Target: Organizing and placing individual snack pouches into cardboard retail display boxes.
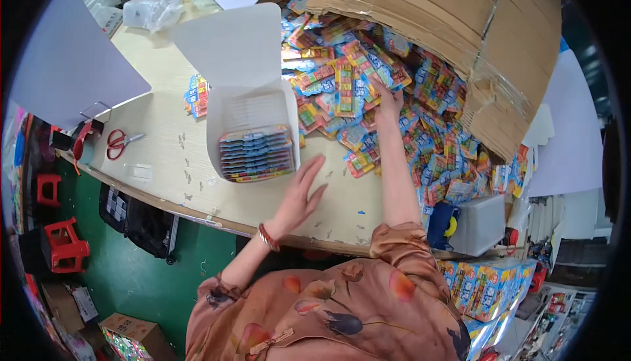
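My left hand (pixel 299 196) lies just off the front right corner of an open white box (pixel 222 114), fingers stretched out and holding nothing. Inside the box, a row of flat colourful packets (pixel 256 154) stands in its near part, while the far part shows bare white. Reaching across the table, my right hand (pixel 389 98) has its fingers closed around a colourful flat packet (pixel 369 64) at the top of a large heap of packets (pixel 322 91). Its fingertips are partly hidden among the packets.
A big cardboard carton (pixel 427 6) lies tipped behind the heap. Red-handled scissors (pixel 118 144) and a small packet stack (pixel 197 96) lie to the left. A tape dispenser (pixel 444 225) and a clear plastic container (pixel 480 224) stand at the right front edge. Red stools (pixel 66 246) stand on the green floor.
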